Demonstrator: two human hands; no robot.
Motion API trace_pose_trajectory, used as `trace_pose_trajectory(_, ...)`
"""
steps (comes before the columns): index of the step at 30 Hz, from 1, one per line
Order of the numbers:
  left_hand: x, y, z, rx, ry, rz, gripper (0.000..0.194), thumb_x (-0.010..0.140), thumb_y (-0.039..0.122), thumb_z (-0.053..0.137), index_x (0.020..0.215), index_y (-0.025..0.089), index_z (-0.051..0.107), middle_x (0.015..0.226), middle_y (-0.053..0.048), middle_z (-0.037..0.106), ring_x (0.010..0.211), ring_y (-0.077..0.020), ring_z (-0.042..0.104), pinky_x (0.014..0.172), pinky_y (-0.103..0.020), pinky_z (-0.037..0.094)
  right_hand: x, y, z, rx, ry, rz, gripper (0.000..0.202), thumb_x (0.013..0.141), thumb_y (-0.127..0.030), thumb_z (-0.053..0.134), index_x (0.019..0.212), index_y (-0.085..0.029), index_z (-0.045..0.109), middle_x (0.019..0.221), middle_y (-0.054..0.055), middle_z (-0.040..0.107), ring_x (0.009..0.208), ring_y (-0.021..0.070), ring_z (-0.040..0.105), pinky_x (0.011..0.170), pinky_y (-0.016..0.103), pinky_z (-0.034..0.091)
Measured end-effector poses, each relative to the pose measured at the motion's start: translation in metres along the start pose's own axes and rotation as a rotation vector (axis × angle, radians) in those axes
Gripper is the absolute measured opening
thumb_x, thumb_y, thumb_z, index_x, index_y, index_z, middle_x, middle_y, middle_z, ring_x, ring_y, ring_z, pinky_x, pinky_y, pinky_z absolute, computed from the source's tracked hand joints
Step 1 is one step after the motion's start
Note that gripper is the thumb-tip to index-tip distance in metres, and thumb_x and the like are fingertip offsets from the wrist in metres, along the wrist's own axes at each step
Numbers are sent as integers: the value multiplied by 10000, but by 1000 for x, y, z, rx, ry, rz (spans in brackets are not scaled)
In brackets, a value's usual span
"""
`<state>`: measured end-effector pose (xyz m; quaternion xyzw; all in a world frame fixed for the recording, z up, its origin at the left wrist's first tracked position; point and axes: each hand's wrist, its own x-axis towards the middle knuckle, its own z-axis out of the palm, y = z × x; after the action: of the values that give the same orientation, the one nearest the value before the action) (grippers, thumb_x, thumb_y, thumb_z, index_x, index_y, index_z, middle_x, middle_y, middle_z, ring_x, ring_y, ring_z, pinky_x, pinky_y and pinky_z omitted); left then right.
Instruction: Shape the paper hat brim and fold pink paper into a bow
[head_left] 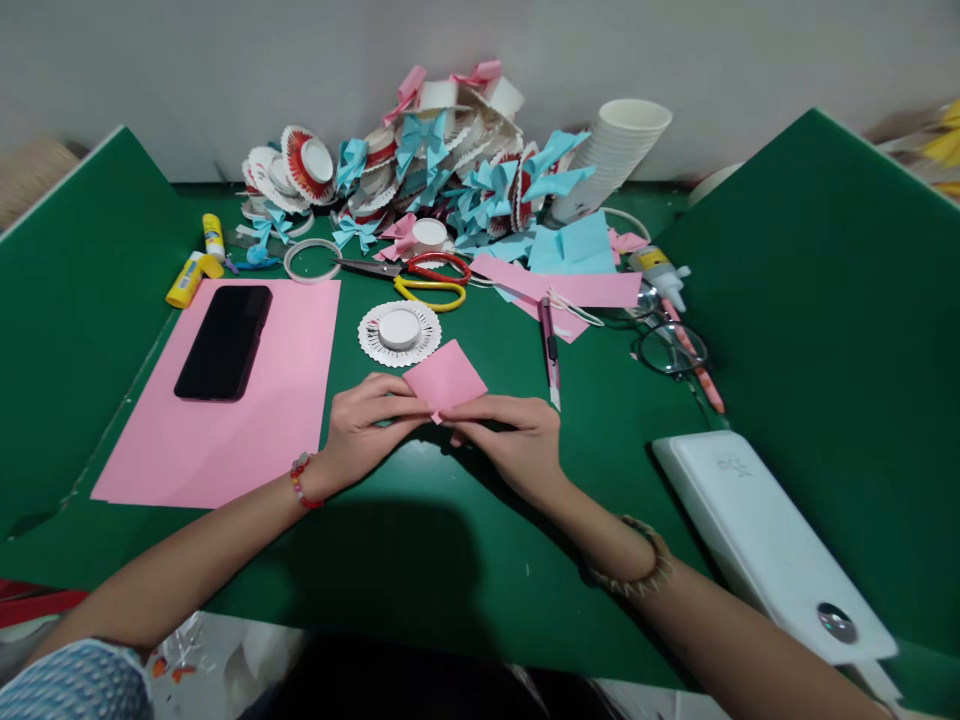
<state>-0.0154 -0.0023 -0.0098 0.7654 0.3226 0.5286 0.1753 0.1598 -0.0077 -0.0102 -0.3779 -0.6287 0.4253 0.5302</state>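
Between both hands, just above the green table [420,560], is a small pink paper square [448,378] turned corner-up, with a small folded tip at its lower corner. My left hand [375,425] pinches it from the left near that tip. From the right, my right hand [517,430] grips the same lower part between thumb and fingers. Right behind the paper lies a white pleated paper disc with a round cup base [400,329] in its middle. Scissors [427,278] with red and yellow handles rest farther back. A utility knife [550,350] lies to the right, its blade out.
Pink sheets [300,400] bear a black phone [225,342] at left, near glue sticks [187,280]. Behind are piled paper decorations with blue bows [424,145] and stacked paper cups [619,150]. Eyeglasses [673,347] and a white power bank [765,540] lie right. Green partitions [832,330] flank the table.
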Motion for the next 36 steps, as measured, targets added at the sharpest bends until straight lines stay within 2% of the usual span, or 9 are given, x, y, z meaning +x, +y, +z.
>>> trace_pose_trajectory(6, 3, 4, -1, -139, -38, -178, 90, 701, 111, 700, 744, 189, 715, 661, -16, 679, 600, -91, 604, 551, -200, 489, 2, -1, 0, 53, -33, 59, 149, 673, -91, 684, 703, -229, 731, 611, -17, 691, 456, 87, 595, 459, 198, 492)
trace_pose_trajectory(13, 5, 9, 1, -219, -24, -457, 20, 677, 163, 720, 684, 168, 703, 689, -27, 692, 631, -112, 621, 608, -231, 503, 5, -1, 1, 52, -19, 190, 21, 669, -176, 708, 672, -196, 705, 650, 2, 666, 504, 85, 557, 468, 218, 447)
trace_pose_trajectory(18, 2, 11, 7, -275, 26, -619, 89, 648, 197, 730, 635, 151, 654, 645, -16, 657, 592, -104, 576, 570, -229, 466, 4, -2, 3, 139, 5, 317, 92, 636, -210, 720, 613, -163, 645, 550, -13, 611, 486, 78, 534, 465, 209, 425)
trace_pose_trajectory(22, 2, 13, 9, -270, 42, -670, 173, 636, 197, 726, 593, 147, 567, 602, 8, 591, 560, -84, 522, 535, -208, 418, 5, -1, 4, 155, 21, 385, 183, 605, -251, 744, 594, -154, 590, 552, -8, 600, 489, 78, 527, 463, 207, 415)
trace_pose_trajectory(25, 2, 13, 9, -280, 41, -699, 274, 633, 201, 728, 583, 160, 462, 583, 37, 521, 541, -70, 489, 509, -193, 382, 6, 1, 5, 188, 42, 399, 286, 565, -259, 774, 588, -170, 503, 526, -49, 533, 463, 61, 494, 442, 189, 387)
trace_pose_trajectory(29, 2, 11, 11, -401, 70, -709, 389, 625, 189, 732, 622, 186, 343, 594, 63, 482, 572, -74, 518, 541, -189, 409, 6, 4, 6, 232, 57, 395, 441, 539, -253, 796, 609, -203, 363, 509, -91, 461, 444, 52, 470, 417, 169, 347)
trace_pose_trajectory(33, 1, 10, 13, -447, 74, -718, 371, 638, 189, 726, 755, 194, 374, 657, 58, 526, 623, -79, 551, 601, -197, 428, 5, 6, 5, 231, 24, 377, 380, 599, -317, 761, 663, -202, 405, 565, -85, 453, 463, 48, 463, 438, 179, 380)
trace_pose_trajectory(36, 0, 11, 13, -442, 41, -722, 438, 640, 199, 731, 873, 202, 360, 738, 32, 584, 666, -88, 581, 619, -194, 422, 5, 6, 5, 220, -28, 348, 349, 611, -315, 755, 711, -197, 442, 616, -69, 482, 491, 44, 457, 451, 178, 374)
